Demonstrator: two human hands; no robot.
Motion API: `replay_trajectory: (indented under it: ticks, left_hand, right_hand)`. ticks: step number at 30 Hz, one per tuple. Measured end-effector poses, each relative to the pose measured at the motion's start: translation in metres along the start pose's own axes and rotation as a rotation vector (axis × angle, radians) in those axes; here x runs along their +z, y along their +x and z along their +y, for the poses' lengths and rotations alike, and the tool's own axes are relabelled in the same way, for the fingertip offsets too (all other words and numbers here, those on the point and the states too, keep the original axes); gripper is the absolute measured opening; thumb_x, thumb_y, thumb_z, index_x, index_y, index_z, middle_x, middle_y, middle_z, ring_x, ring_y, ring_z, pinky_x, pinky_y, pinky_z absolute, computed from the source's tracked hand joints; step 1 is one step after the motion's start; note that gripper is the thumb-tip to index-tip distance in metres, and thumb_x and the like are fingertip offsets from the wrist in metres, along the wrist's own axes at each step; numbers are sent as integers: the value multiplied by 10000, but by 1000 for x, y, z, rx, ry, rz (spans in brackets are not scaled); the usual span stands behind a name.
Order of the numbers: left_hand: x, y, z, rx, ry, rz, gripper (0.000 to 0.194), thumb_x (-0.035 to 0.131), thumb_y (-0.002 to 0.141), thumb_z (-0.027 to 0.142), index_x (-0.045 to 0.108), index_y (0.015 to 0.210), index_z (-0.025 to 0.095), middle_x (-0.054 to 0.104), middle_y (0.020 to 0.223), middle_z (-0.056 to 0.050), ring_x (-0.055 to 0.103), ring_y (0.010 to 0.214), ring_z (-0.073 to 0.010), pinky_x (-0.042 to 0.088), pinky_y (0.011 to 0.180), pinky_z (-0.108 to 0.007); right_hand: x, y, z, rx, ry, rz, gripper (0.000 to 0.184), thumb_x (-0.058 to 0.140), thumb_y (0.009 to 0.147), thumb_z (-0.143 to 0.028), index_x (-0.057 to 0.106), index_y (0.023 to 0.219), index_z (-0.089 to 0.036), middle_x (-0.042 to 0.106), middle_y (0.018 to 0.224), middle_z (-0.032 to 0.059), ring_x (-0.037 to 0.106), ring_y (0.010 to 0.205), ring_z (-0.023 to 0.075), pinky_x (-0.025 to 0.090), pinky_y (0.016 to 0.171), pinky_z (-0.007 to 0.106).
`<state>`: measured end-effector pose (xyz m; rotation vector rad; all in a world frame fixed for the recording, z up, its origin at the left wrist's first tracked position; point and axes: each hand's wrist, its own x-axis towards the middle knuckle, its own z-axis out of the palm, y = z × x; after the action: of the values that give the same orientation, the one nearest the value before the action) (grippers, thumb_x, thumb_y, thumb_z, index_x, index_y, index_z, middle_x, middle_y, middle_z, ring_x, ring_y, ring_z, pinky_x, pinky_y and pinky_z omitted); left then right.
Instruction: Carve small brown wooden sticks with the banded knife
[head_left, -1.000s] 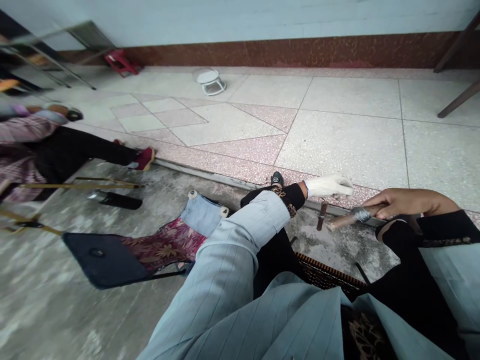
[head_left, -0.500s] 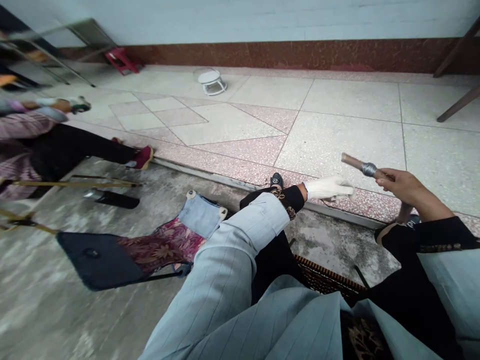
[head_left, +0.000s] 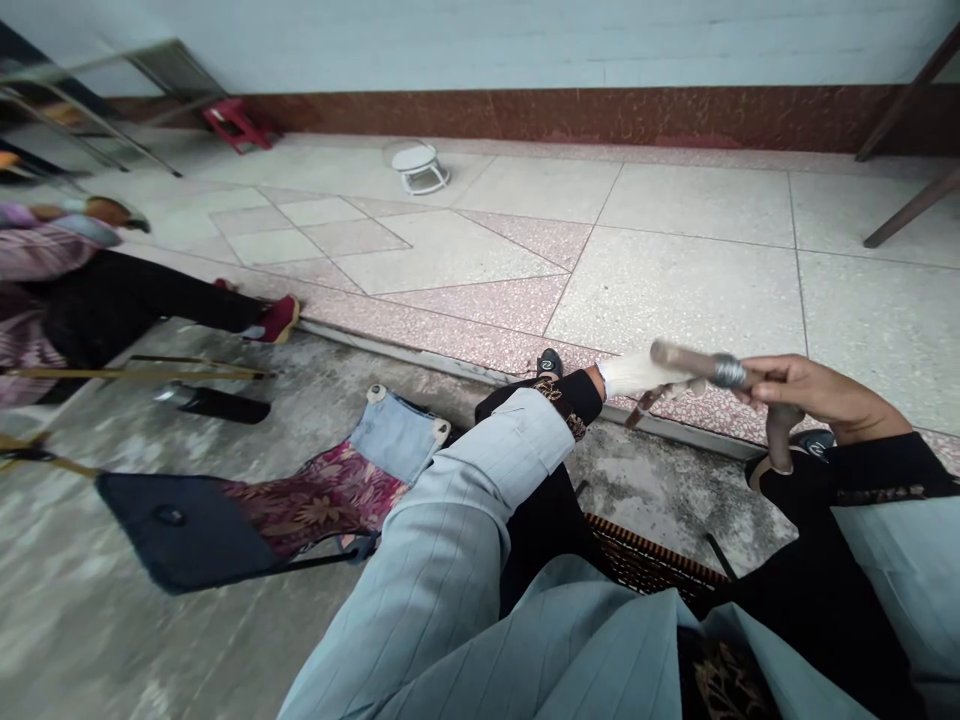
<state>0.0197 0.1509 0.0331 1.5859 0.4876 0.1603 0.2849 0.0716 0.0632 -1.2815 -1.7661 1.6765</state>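
Observation:
My left hand (head_left: 630,373), in a white knit glove, is closed round a short reddish-brown rod (head_left: 643,406) that slants down below it at the step edge. Bare-skinned, my right hand (head_left: 821,392) grips a wooden stick tool (head_left: 686,360) bound with silvery wire. From under the right fingers a second wooden arm of this tool points downward. The tool's blurred head crosses in front of the gloved fingers and hides part of them; whether it touches them I cannot tell.
A low step edge (head_left: 427,360) runs past my feet. On my left stand a folding chair (head_left: 187,530) with patterned cloth and a black bottle (head_left: 225,403) lying down. Beyond sits another person (head_left: 150,290). A small white stool (head_left: 418,168) and a red stool (head_left: 238,125) are farther back.
My right hand raised the wooden tool from low beside the rod, then brought its head down in front of the glove. The rod now leans more. My left hand has hardly moved.

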Motion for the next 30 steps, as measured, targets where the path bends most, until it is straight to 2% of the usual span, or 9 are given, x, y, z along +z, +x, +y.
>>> replay_trajectory:
  ticks: [3,7,12,16,18,20,23,26,30]
  left_hand:
    - [1,2,-1,47,-73,18,328,495,985,433,627,898,146,500,661,33,475,583,-79,413,594,-223]
    - [-1,7,-3,27,-19,-59,190,480,968,269,613,909,147,562,741,10,555,673,-100,481,696,-247]
    - [-13,8,-7,-120,626,-22,193,491,838,82,667,859,159,692,914,-41,632,890,-167,475,853,-285]
    - [-22,1,-13,-317,1018,123,373,527,805,96,715,1123,136,690,1174,-185,619,1171,-350,438,1004,-446]
    - [-20,0,-13,-175,954,180,538,565,794,115,620,1329,129,575,1407,-222,514,1341,-382,384,1097,-493]
    - [-13,3,-11,72,710,121,615,615,816,204,536,1424,158,486,1531,-181,441,1426,-324,348,1163,-457]
    - [1,12,-7,243,253,-23,521,589,885,361,576,1363,154,608,1398,-147,545,1307,-254,413,1118,-420]
    - [11,15,-3,179,98,15,437,595,888,385,637,1243,134,675,1235,-127,601,1152,-218,446,1065,-395]
    - [19,3,4,-35,66,53,280,605,890,380,700,1014,148,697,992,-83,619,925,-173,504,893,-324]
  right_hand:
    - [0,4,2,-109,123,279,353,764,824,-511,745,976,-193,615,824,38,539,709,161,461,622,274]
    - [2,10,6,-98,176,395,365,790,786,-522,731,953,-203,617,831,44,523,712,170,469,658,292]
    - [2,7,7,-103,150,333,355,785,792,-509,736,962,-201,616,817,52,526,736,183,464,666,298]
    - [2,4,4,-108,189,341,374,792,796,-490,737,1046,-217,615,833,46,529,735,176,468,649,290]
    - [3,5,2,-104,199,324,361,796,802,-476,740,1047,-217,611,834,38,534,730,162,461,636,271]
    - [7,8,1,-67,181,262,350,801,804,-469,745,1033,-209,612,840,34,538,715,149,453,616,257]
    - [14,13,1,-7,160,178,340,793,818,-470,746,1031,-210,614,851,25,537,690,136,452,603,254]
    - [17,16,3,-20,181,180,314,788,827,-468,747,994,-205,606,829,16,531,699,128,452,626,245]
    - [14,18,5,-37,270,340,335,820,778,-468,733,953,-196,622,834,25,526,698,128,441,605,238]
